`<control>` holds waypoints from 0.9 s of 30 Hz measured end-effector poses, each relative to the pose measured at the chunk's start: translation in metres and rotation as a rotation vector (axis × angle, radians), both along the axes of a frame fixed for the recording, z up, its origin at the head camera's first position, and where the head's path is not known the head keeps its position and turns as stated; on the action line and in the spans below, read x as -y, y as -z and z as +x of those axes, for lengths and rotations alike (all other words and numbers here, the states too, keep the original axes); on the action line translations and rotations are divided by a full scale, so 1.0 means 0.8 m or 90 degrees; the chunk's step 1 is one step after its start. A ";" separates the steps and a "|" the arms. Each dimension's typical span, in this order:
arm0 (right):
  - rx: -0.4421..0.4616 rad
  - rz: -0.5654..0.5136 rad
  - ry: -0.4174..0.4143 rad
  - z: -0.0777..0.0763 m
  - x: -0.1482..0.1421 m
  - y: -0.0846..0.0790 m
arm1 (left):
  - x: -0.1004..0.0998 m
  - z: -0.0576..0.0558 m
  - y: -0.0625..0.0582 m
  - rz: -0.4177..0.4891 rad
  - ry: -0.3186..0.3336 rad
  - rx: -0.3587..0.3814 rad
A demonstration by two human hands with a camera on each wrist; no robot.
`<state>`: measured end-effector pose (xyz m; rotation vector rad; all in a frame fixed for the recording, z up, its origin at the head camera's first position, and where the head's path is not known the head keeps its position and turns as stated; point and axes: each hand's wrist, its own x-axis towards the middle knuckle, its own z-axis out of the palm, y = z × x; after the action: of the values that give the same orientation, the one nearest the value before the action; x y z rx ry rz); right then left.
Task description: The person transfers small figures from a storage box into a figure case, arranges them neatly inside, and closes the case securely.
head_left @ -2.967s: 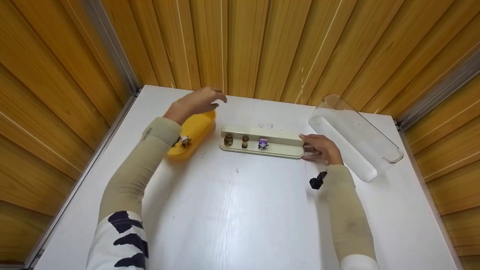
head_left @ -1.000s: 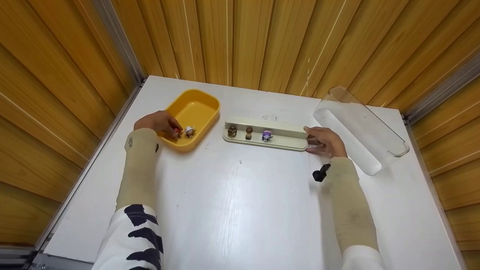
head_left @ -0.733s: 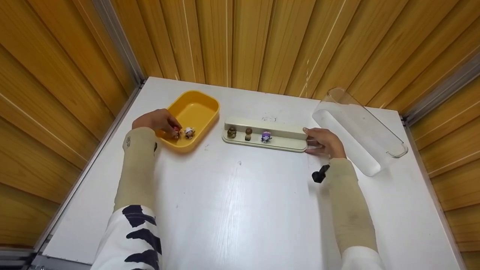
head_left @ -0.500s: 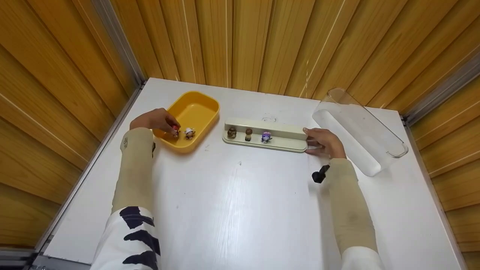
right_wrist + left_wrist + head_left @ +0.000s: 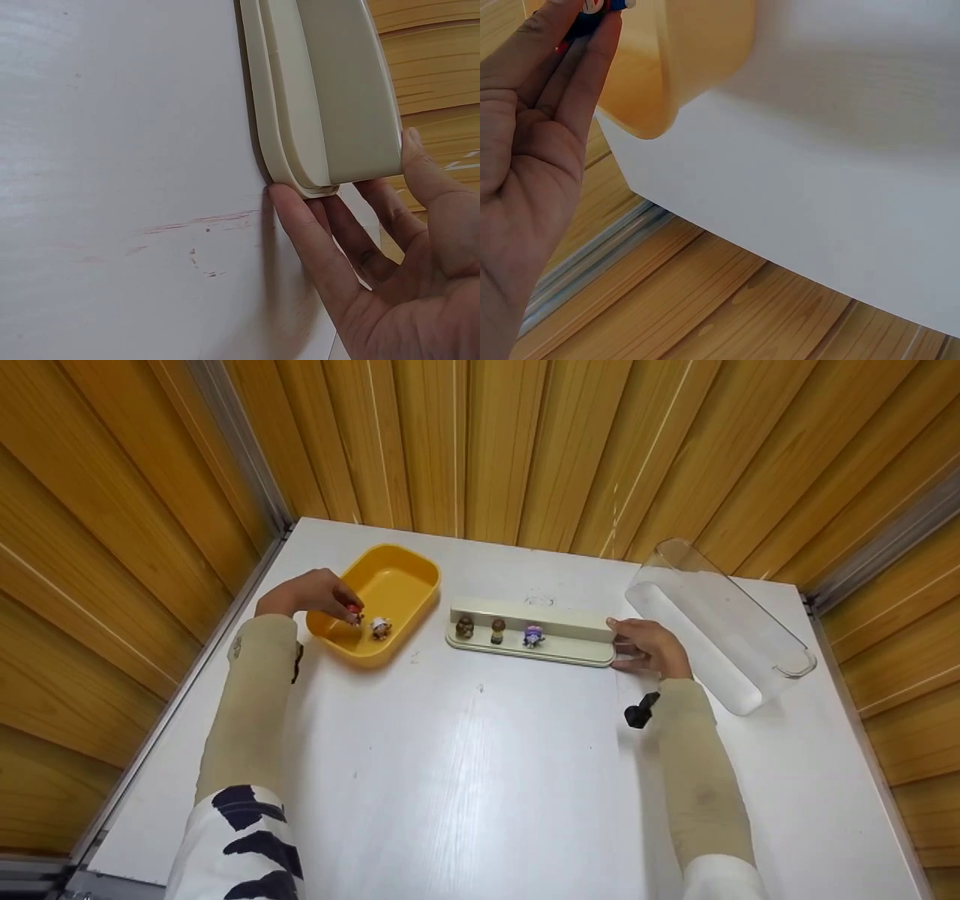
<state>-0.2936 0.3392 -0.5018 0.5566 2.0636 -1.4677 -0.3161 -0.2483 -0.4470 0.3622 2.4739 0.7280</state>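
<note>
My left hand pinches a small red-topped figurine between thumb and fingertips over the near left part of a yellow bin. In the left wrist view only part of the figurine shows, at the top edge. A white-topped figurine sits inside the bin. My right hand grips the right end of a cream stepped display base; in the right wrist view the thumb is at its raised back and the fingers at its end. On the base stand two brown figurines and a purple one.
A long clear cover lies slanted on the white table, right of the base. Wood-patterned panels rise behind the table and at both sides. The black wrist mount hangs beside the right forearm.
My left hand came back from above the far end of the bin, reached in at its near left, and now lifts the red-topped figurine slightly. My right hand stays on the base.
</note>
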 end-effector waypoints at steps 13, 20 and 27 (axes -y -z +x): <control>-0.010 -0.007 -0.007 0.002 0.001 -0.001 | -0.024 0.001 -0.023 0.042 0.064 -0.065; -0.018 0.011 -0.024 0.004 -0.004 0.003 | -0.040 0.003 -0.032 0.054 0.100 -0.097; -0.017 0.003 -0.025 0.003 -0.003 0.001 | -0.052 0.012 -0.040 0.059 0.119 -0.085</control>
<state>-0.2912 0.3419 -0.5025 0.4985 2.0872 -1.4565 -0.3066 -0.2068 -0.4149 0.6866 2.4928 0.7629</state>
